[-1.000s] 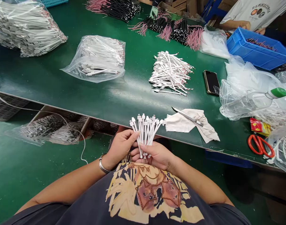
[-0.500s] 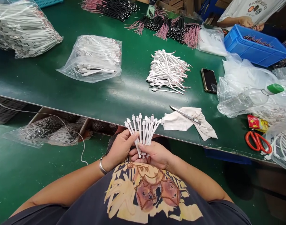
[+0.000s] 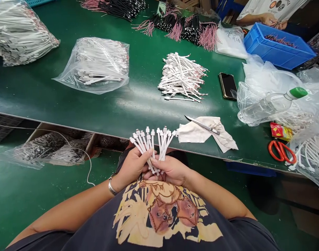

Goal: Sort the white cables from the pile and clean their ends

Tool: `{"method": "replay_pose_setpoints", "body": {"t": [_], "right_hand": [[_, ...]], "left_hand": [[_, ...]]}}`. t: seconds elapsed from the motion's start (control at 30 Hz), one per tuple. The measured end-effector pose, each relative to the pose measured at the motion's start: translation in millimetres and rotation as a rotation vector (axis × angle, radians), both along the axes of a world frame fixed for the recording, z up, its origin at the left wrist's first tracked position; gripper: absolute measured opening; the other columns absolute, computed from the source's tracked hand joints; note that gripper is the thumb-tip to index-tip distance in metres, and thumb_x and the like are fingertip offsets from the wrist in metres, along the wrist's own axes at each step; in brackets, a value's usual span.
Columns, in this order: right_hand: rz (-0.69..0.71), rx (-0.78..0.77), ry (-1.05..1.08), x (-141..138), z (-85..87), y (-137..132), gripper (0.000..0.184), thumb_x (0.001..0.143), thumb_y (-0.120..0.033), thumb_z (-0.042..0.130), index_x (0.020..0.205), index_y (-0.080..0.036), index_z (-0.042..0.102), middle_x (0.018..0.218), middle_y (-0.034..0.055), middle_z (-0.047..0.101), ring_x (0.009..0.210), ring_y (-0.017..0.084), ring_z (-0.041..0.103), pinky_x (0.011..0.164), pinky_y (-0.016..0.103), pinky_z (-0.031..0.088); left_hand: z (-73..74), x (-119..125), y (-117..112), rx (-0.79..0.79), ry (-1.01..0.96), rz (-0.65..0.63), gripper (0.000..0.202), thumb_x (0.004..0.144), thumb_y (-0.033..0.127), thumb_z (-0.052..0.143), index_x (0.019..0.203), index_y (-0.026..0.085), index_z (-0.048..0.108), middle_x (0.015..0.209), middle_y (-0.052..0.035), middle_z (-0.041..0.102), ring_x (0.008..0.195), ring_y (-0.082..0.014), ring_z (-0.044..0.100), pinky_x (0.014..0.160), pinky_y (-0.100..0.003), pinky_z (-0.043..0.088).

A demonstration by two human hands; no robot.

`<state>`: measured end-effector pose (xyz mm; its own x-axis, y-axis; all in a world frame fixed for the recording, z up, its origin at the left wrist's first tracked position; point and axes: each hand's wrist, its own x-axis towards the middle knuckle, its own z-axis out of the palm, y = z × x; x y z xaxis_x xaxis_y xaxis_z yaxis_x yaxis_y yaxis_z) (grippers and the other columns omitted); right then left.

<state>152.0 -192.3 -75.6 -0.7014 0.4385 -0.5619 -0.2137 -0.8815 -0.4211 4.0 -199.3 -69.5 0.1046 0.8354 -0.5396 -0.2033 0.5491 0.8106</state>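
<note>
Between my two hands a bunch of short white cables (image 3: 163,141) is fanned out, white plugs pointing up and away from me. My left hand (image 3: 134,164) is closed on the left part of the fan, thumb laid across the cables. My right hand (image 3: 172,170) grips the right part, its thumb close to the left one. The lower cable ends sit low between my palms, partly hidden by fingers. Just beyond my hands, a pair of metal tweezers (image 3: 202,124) lies on a white cloth (image 3: 192,134) at the table edge.
On the green table are a pile of white cables (image 3: 181,76), a bagged bundle (image 3: 102,61), a phone (image 3: 227,86), a bottle (image 3: 271,106) and red scissors (image 3: 281,151). A blue bin (image 3: 278,52) stands far right, near another person's hands (image 3: 273,21).
More cables have shifted to the left side of the fan, and a gap has opened between the left and right groups. The whole view has moved slightly.
</note>
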Motion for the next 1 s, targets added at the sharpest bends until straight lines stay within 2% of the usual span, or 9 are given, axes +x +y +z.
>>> {"method": "replay_pose_setpoints", "body": {"t": [0.1, 0.17, 0.27, 0.47, 0.63, 0.77, 0.87, 1.0], "right_hand": [[0.009, -0.005, 0.020, 0, -2.0, 1, 0.042, 0.067, -0.039, 0.077, 0.094, -0.008, 0.067, 0.084, 0.0092, 0.070, 0.067, 0.012, 0.067, 0.066, 0.022, 0.055], [0.017, -0.006, 0.027, 1, -4.8, 3, 0.043, 0.063, -0.038, 0.080, 0.089, -0.007, 0.067, 0.082, 0.0092, 0.069, 0.067, 0.013, 0.067, 0.066, 0.023, 0.055], [0.030, -0.012, 0.033, 2, -10.0, 6, 0.041, 0.062, -0.036, 0.081, 0.085, -0.006, 0.066, 0.082, 0.0106, 0.069, 0.069, 0.014, 0.068, 0.065, 0.023, 0.055], [0.035, -0.019, 0.034, 4, -15.1, 8, 0.038, 0.067, -0.029, 0.078, 0.094, -0.007, 0.062, 0.075, 0.0085, 0.069, 0.070, 0.015, 0.069, 0.065, 0.022, 0.055], [0.039, -0.035, 0.042, 4, -15.8, 9, 0.044, 0.065, -0.029, 0.080, 0.097, -0.006, 0.061, 0.070, 0.0084, 0.069, 0.068, 0.016, 0.069, 0.063, 0.020, 0.056], [0.040, -0.044, 0.040, 3, -16.1, 9, 0.049, 0.061, -0.030, 0.082, 0.098, -0.006, 0.061, 0.069, 0.0083, 0.069, 0.067, 0.016, 0.070, 0.062, 0.019, 0.056], [0.036, -0.044, 0.024, 3, -15.1, 8, 0.048, 0.061, -0.030, 0.082, 0.097, -0.007, 0.061, 0.070, 0.0087, 0.069, 0.068, 0.016, 0.070, 0.063, 0.019, 0.056], [0.032, -0.032, 0.009, 3, -12.1, 7, 0.052, 0.060, -0.032, 0.083, 0.100, -0.007, 0.060, 0.071, 0.0087, 0.069, 0.067, 0.015, 0.069, 0.062, 0.019, 0.057]], "left_hand": [[2.4, 3, 3, -0.064, -0.035, -0.074, 0.032, 0.074, 0.046, 0.065, 0.077, 0.015, 0.056, 0.045, 0.0072, 0.042, 0.033, -0.0030, 0.028, 0.031, -0.015, 0.021], [4.7, 6, 8, -0.081, -0.092, -0.156, 0.031, 0.073, 0.044, 0.066, 0.076, 0.015, 0.057, 0.050, 0.0049, 0.048, 0.035, -0.0039, 0.032, 0.032, -0.016, 0.022], [6.1, 10, 13, -0.029, -0.135, -0.185, 0.027, 0.074, 0.039, 0.066, 0.080, 0.013, 0.061, 0.066, -0.0008, 0.059, 0.047, -0.0070, 0.045, 0.040, -0.018, 0.033], [4.9, 8, 13, 0.097, 0.080, -0.171, 0.023, 0.075, 0.034, 0.066, 0.084, 0.013, 0.066, 0.075, -0.0027, 0.065, 0.066, -0.0118, 0.056, 0.063, -0.021, 0.045], [5.3, 7, 11, 0.185, 0.207, -0.217, 0.026, 0.079, 0.037, 0.061, 0.087, 0.014, 0.069, 0.085, -0.0053, 0.069, 0.081, -0.0187, 0.062, 0.074, -0.028, 0.048], [2.4, 6, 10, 0.229, 0.260, -0.220, 0.026, 0.079, 0.037, 0.061, 0.088, 0.015, 0.069, 0.090, -0.0051, 0.071, 0.088, -0.0195, 0.063, 0.083, -0.029, 0.048], [0.1, 5, 10, 0.263, 0.270, -0.216, 0.026, 0.079, 0.037, 0.061, 0.089, 0.015, 0.069, 0.092, -0.0050, 0.071, 0.089, -0.0192, 0.063, 0.086, -0.028, 0.047], [-0.6, 5, 9, 0.253, 0.278, -0.222, 0.026, 0.079, 0.037, 0.060, 0.088, 0.015, 0.069, 0.087, -0.0044, 0.071, 0.083, -0.0179, 0.063, 0.079, -0.027, 0.049]]}}
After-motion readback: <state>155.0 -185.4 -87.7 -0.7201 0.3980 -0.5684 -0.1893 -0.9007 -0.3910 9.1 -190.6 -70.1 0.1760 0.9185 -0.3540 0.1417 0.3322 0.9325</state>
